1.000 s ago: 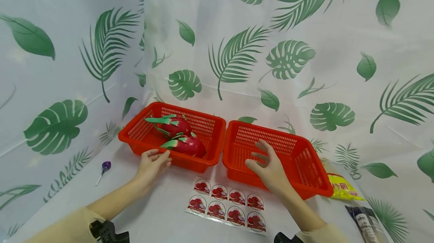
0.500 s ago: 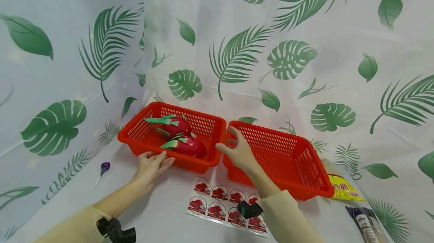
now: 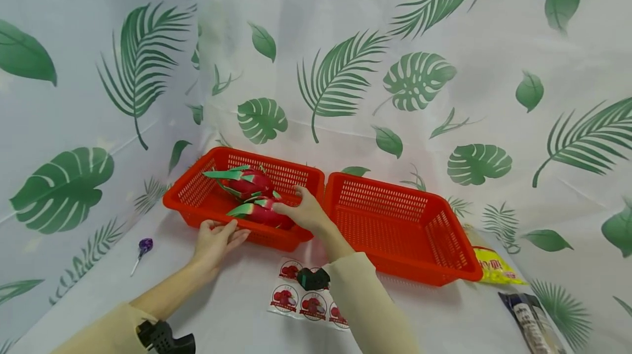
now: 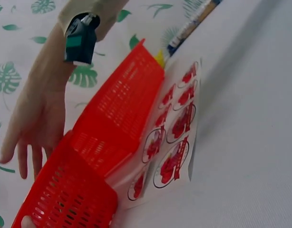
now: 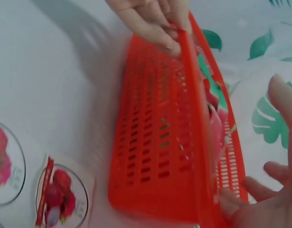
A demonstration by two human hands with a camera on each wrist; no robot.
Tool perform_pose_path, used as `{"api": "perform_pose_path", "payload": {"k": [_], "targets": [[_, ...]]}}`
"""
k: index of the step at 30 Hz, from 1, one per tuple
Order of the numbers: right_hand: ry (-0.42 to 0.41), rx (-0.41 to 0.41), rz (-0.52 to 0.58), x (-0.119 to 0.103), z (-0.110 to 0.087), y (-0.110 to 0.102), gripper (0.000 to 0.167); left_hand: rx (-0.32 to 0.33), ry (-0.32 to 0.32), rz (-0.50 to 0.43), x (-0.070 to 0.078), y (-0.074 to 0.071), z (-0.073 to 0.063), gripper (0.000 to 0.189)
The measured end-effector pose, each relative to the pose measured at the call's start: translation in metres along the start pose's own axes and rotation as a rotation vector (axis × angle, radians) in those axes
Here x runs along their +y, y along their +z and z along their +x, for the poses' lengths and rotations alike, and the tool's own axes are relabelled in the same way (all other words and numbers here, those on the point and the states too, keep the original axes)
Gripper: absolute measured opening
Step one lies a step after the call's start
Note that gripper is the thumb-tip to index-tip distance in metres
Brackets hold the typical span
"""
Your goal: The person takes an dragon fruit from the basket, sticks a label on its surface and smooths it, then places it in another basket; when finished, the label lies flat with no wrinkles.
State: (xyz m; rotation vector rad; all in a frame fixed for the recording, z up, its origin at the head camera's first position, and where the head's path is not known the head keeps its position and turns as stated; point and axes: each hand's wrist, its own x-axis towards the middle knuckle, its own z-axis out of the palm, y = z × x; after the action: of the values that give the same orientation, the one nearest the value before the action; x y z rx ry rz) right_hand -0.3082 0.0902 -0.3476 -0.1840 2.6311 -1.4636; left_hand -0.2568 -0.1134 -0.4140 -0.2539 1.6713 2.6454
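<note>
The right hand (image 3: 310, 215) is held spread, nothing grasped, at the near dragon fruit (image 3: 261, 215) in the left basket (image 3: 276, 237), whose near rim (image 5: 200, 142) is pinched by the left hand (image 3: 214, 245); if pressed down there, the basket could be tipped

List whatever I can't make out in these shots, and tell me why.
- Head view: part of the sticker sheet, covered by the right sleeve.
- Head view: part of the lower dragon fruit, behind the right hand.
- Head view: the near end of the dark packet, cut off by the bottom edge.
- Left wrist view: most of the left hand, below the bottom edge.
- Right wrist view: the stickers' small print, too blurred to read.
</note>
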Motion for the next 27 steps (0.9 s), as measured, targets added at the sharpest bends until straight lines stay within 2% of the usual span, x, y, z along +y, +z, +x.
{"api": "perform_pose_path", "payload": {"k": [8, 13, 17, 21, 27], "targets": [[0.075, -0.007, -0.068, 0.004, 0.02, 0.028, 0.085, 0.003, 0.0, -0.005, -0.003, -0.004, 0.003, 0.035], [0.108, -0.002, -0.106, 0.004, 0.029, 0.034, 0.082, 0.0, 0.02, -0.022, -0.003, -0.003, 0.006, 0.034], [0.156, -0.013, -0.094, 0.007, 0.035, 0.038, 0.082, 0.005, 0.017, -0.033, -0.003, -0.002, 0.005, 0.033], [0.158, -0.023, -0.074, 0.011, 0.042, 0.04, 0.085, -0.003, 0.033, -0.05, -0.003, -0.002, 0.007, 0.033], [0.203, -0.071, -0.108, 0.014, 0.05, 0.041, 0.084, -0.004, 0.042, -0.065, -0.004, -0.003, 0.009, 0.032]]}}
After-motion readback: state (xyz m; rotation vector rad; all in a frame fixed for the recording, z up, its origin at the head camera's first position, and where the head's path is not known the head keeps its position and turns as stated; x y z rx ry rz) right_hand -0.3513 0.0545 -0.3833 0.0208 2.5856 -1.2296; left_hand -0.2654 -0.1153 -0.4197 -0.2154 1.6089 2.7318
